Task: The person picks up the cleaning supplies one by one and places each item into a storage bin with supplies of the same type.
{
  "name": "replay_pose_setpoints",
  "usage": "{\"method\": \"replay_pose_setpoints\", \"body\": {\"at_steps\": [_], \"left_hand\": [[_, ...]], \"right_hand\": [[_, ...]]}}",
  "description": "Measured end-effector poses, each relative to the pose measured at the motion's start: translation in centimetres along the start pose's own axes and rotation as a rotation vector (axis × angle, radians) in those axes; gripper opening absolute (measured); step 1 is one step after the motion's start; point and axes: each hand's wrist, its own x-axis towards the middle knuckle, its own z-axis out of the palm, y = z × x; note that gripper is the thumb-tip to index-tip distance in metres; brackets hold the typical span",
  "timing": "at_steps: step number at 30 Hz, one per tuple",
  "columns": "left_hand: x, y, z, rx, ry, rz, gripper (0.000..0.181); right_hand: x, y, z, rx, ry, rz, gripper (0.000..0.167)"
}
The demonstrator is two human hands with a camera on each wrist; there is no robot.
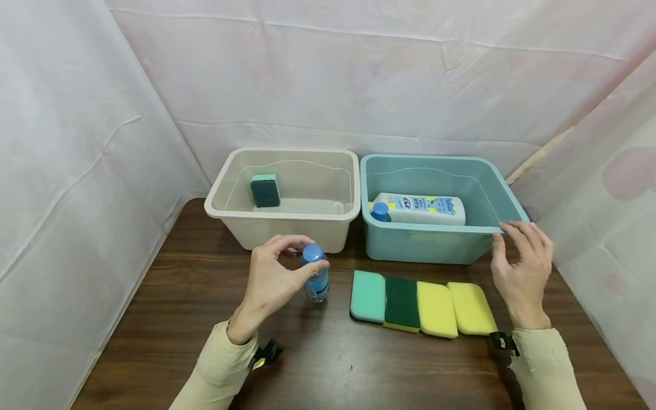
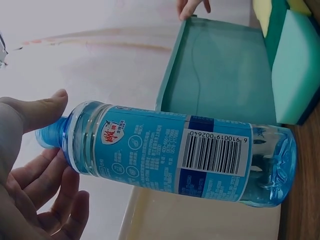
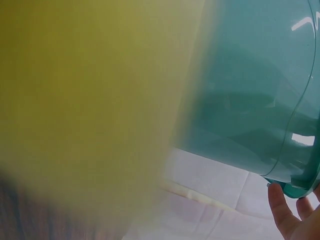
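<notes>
My left hand holds a small clear-blue plastic bottle by its neck and blue cap, between thumb and fingers. The bottle is upright; its blue label with a barcode faces the left wrist camera. Whether its base touches the table cannot be told. At the front right corner of the blue-green tub, my right hand grips the rim, thumb in front and fingers over the edge. Inside that tub lie a white bottle with a printed label and another blue-capped bottle.
Left of the blue-green tub stands a beige tub with a green sponge inside. Before the tubs, a row holds a turquoise sponge, a dark-green-topped sponge and two yellow sponges. Pale curtains surround the dark wooden table.
</notes>
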Motion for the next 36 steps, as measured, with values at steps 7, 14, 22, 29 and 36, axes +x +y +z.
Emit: {"method": "replay_pose_setpoints", "body": {"at_steps": [7, 14, 22, 29, 36], "left_hand": [[0.1, 0.1, 0.3, -0.013, 0.002, -0.006, 0.034], [0.3, 0.5, 0.5, -0.068, -0.040, -0.044, 0.033], [0.8, 0.9, 0.7, -0.089, -0.074, -0.040, 0.033], [1.4, 0.5, 1.1, -0.110, -0.116, -0.092, 0.031], [2.0, 0.3, 1.3, -0.095, -0.161, -0.096, 0.030]], "right_hand": [[0.0, -0.1, 0.1, 0.003, 0.004, -0.006, 0.028], [0.0, -0.2, 0.0, -0.004, -0.001, -0.004, 0.029], [0.0, -0.2, -0.1, -0.002, -0.003, -0.004, 0.028], [0.1, -0.2, -0.1, 0.002, 0.000, -0.002, 0.029], [0.0, -0.1, 0.0, 0.003, -0.002, -0.003, 0.028]]}}
